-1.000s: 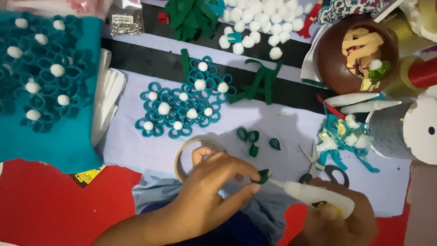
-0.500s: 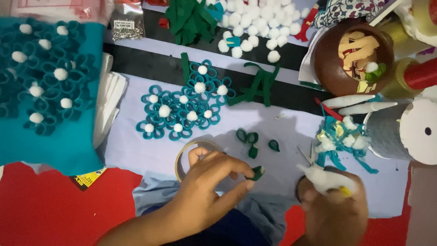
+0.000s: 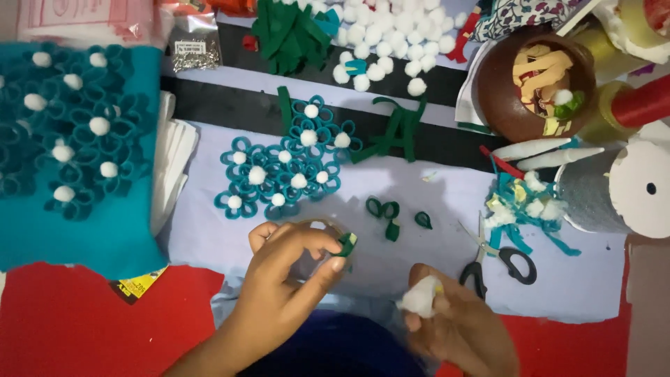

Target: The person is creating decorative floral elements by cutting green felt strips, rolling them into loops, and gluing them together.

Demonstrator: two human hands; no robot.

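Observation:
My left hand (image 3: 286, 279) pinches a small folded dark green felt piece (image 3: 346, 244) between thumb and fingers, just above the pale lilac sheet (image 3: 209, 237). A clear tape ring (image 3: 319, 223) lies partly hidden under that hand. My right hand (image 3: 464, 331), at the bottom edge, grips a white glue bottle (image 3: 421, 299), blurred, its end pointing up towards the camera. The two hands are apart. A few loose green felt loops (image 3: 385, 211) lie just beyond them.
A cluster of teal felt flowers with white pompom centres (image 3: 279, 174) lies mid-sheet. Black-handled scissors (image 3: 504, 262) sit right of the hands. Around them: a teal cloth with more flowers (image 3: 70, 139), a white pompom pile (image 3: 391, 35), a brown bowl (image 3: 534, 84), a white spool (image 3: 645, 188).
My right hand has drawn the glue bottle back from the green piece and turned it upright. My left hand keeps its pinch on the felt piece, shifted slightly.

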